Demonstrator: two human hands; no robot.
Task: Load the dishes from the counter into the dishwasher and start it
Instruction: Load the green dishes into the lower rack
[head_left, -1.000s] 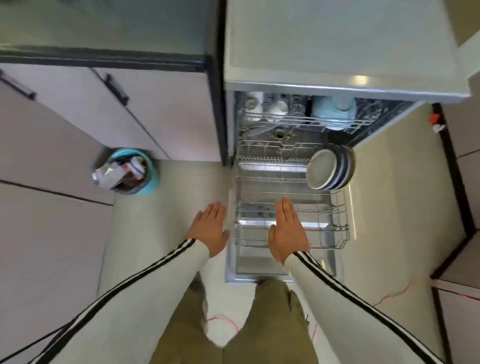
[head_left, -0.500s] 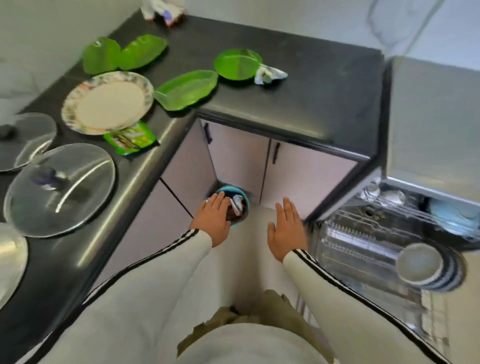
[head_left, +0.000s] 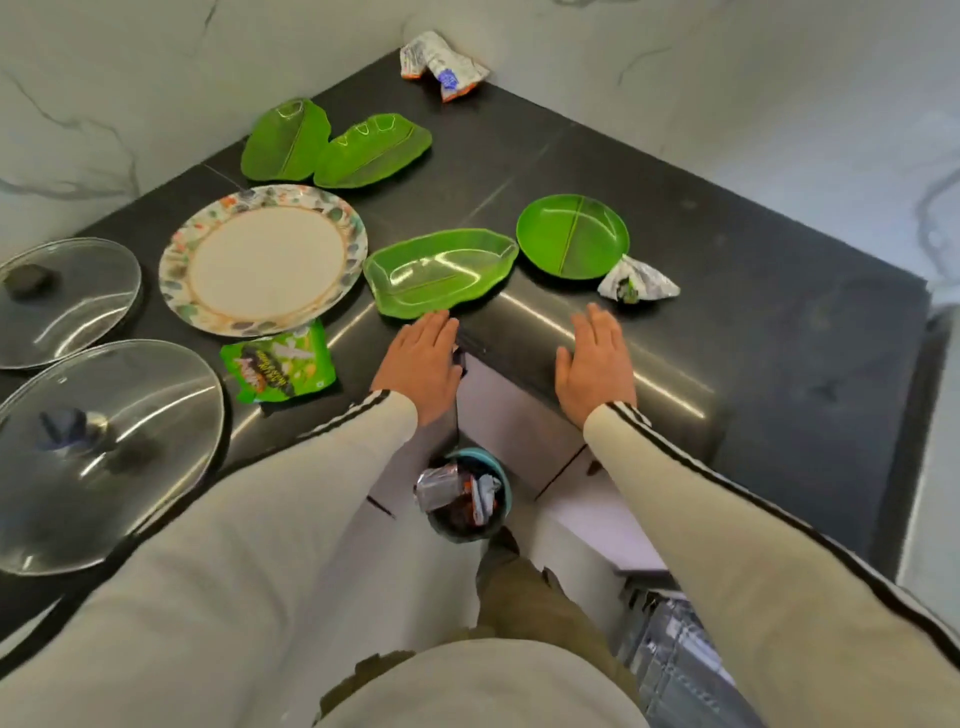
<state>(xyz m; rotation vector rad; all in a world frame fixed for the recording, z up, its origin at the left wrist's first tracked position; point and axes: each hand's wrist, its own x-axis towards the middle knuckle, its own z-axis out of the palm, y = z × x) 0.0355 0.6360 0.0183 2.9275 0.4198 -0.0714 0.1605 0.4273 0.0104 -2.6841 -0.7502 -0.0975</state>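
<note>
Over the near edge of the black worktop (head_left: 675, 249), both my hands are flat, palms down, fingers extended and held together, gripping nothing. My left hand (head_left: 418, 371) has its fingertips just beside the near rim of the leaf-shaped green dish (head_left: 439, 273), which I take as the landmark. My right hand (head_left: 596, 366) lies to the right of that dish, near a crumpled wrapper (head_left: 638, 280).

Dishes yet to be loaded: a round green divided plate (head_left: 571, 236) just right of the landmark; a floral-rimmed dinner plate (head_left: 262, 260) just left of it; two more leaf-shaped green dishes (head_left: 332, 145) behind it, touching or overlapping each other; two glass lids (head_left: 98, 452) farther left. A green snack packet (head_left: 278, 366) lies near the landmark's left end, touching the floral plate's rim. A small bin (head_left: 465, 493) stands on the floor below. Only a corner of the dishwasher rack (head_left: 675, 654) shows, at lower right.

Judged risks: the landmark dish sits close to the worktop edge, so a push from a flat hand rather than a proper grip could slide it off, toward the bin. The glossy plastic may slip. The glass lids could break if knocked or dropped. Wrappers could be carried along with a dish into the rack.
</note>
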